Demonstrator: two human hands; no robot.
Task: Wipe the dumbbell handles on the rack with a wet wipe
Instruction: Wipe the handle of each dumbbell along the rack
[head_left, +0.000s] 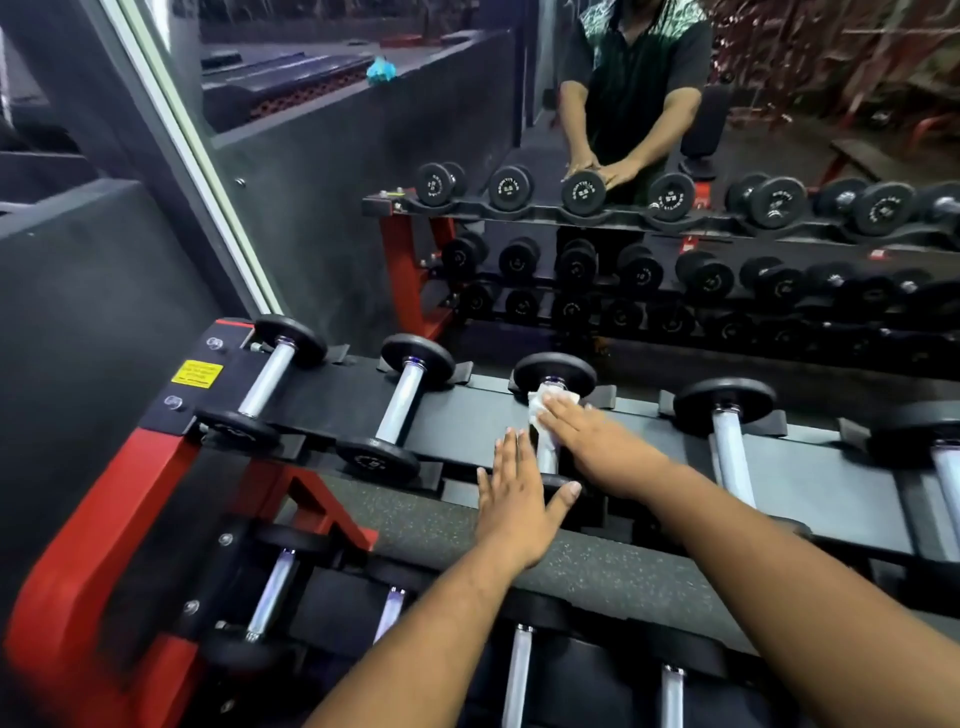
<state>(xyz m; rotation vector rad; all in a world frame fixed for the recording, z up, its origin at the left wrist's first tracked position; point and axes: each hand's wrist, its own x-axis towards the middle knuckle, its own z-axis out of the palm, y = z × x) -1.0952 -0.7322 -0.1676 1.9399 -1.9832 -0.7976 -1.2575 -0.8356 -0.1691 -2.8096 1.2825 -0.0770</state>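
A red and black dumbbell rack holds a row of small dumbbells with chrome handles on its top tier. The third dumbbell from the left has a white wet wipe lying over its handle. My right hand presses flat on the wipe with straight fingers. My left hand rests flat on that dumbbell's near black head, fingers straight and thumb spread. Two dumbbells lie to the left and another one to the right.
A lower tier with more chrome handles lies near my forearms. A wall mirror behind the rack reflects the dumbbells and a person. A yellow warning label is on the rack's left end. A grey wall stands on the left.
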